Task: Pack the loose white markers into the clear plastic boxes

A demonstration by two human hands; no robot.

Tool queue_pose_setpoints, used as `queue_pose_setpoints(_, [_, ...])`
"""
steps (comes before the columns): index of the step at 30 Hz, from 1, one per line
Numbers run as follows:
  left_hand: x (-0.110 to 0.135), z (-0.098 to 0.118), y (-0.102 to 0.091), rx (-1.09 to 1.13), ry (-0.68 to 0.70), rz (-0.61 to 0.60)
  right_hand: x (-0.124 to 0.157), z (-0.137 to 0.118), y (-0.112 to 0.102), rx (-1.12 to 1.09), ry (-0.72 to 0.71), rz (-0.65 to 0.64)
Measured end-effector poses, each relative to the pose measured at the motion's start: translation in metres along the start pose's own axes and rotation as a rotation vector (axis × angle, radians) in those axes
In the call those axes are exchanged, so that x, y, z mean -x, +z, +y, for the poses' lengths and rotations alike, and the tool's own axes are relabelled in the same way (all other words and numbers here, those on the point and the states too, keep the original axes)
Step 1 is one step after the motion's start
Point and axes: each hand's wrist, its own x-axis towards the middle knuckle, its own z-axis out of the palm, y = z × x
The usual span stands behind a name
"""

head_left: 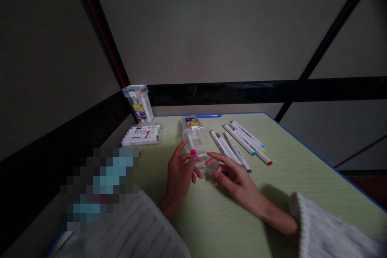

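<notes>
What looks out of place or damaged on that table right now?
Nothing looks spilled or visibly damaged. The loose markers at right lie at uneven angles, outside any case, which looks untidy next to the parallel markers inside the flat case at left.

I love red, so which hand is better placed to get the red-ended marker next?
Probably the right hand: it's nearer the red-ended marker and holds none, while the left hand has a pink-ended marker.

The left grip (179, 170), bent upward, pinches just beside the loosely spread right grip (235, 179).
</notes>
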Motion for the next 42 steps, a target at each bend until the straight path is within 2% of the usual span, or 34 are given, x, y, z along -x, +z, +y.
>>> queue_pose_setpoints(21, [-0.0010, -0.0007, -0.0023, -0.003, 0.031, 0.020, -0.0004, -0.0012, -0.0002, 0.012, 0.018, -0.019])
queue_pose_setpoints(32, [-0.0024, -0.0035, -0.0017, 0.005, -0.011, -0.082, -0.0006, -0.0032, -0.0001, 0.032, 0.030, -0.033])
queue_pose_setpoints(42, [-0.0024, -0.0032, -0.0012, 0.009, -0.029, -0.051, -0.0006, -0.0040, 0.0000, 0.026, 0.032, -0.048])
